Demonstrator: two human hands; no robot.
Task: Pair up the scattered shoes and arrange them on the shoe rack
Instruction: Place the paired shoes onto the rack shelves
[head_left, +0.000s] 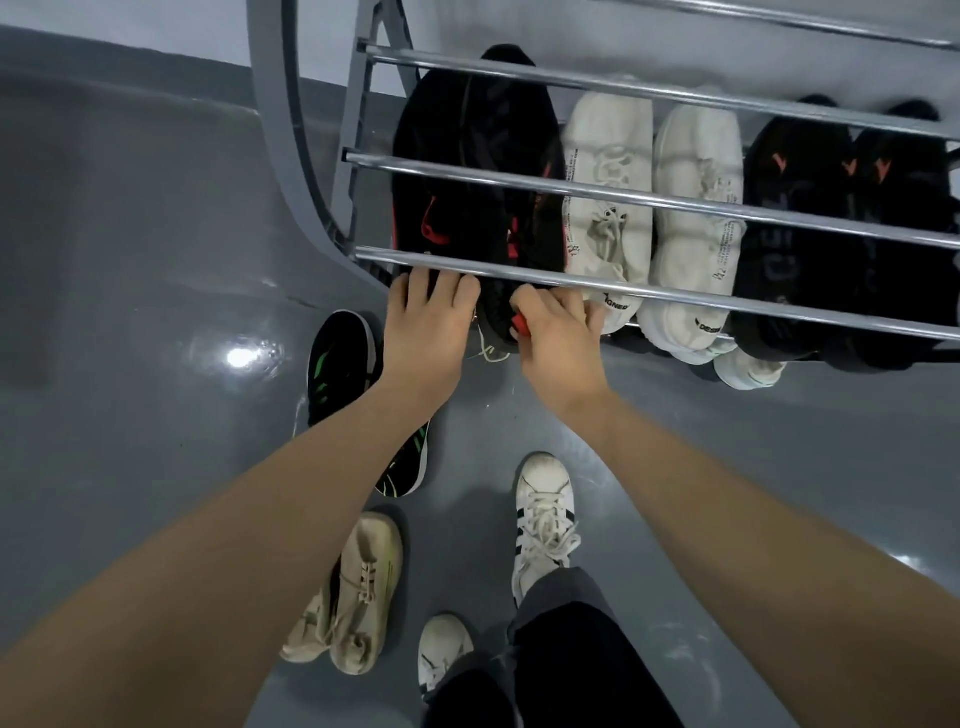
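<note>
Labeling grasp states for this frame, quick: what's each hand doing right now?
Left hand: fingers reach under the shoe rack's front bar onto a black-and-red sneaker; grip cannot be told.
Right hand: pinching the red heel tab of the other black-and-red sneaker.

Chrome rack bars (649, 291) are crossing the upper right, blocking access from above to the shelved shoes (608, 208). Open grey floor (130, 312) is lying at left. Green-striped shoe (340, 358) and beige shoe (358, 587) are cluttering lower centre.
</note>
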